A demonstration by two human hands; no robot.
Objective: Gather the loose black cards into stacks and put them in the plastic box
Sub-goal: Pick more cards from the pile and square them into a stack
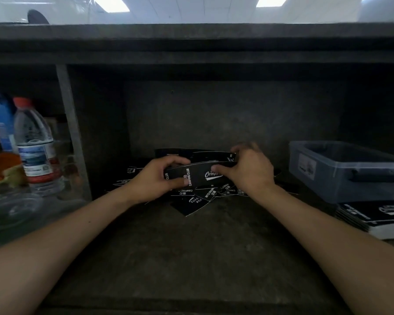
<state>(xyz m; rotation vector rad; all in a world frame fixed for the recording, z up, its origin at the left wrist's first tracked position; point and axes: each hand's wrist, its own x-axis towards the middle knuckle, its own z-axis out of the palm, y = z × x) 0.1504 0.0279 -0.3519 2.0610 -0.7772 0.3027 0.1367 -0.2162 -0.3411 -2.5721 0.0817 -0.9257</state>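
Well left of the plastic box [341,176], the left hand [159,178] and right hand [250,171] each pinch one end of a small bundle of black cards [198,175] in their grip, above a scattered pile [198,200] not yet gathered; whether any cards are boxed, I cannot tell.

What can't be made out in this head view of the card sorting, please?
Head view:
plastic box: inside too dim; its near wall hides the bottom.
held cards: count unclear; left hand and right hand cover the ends.
loose cards: partly hidden beneath the hands.
stacked cards: cut by right edge.
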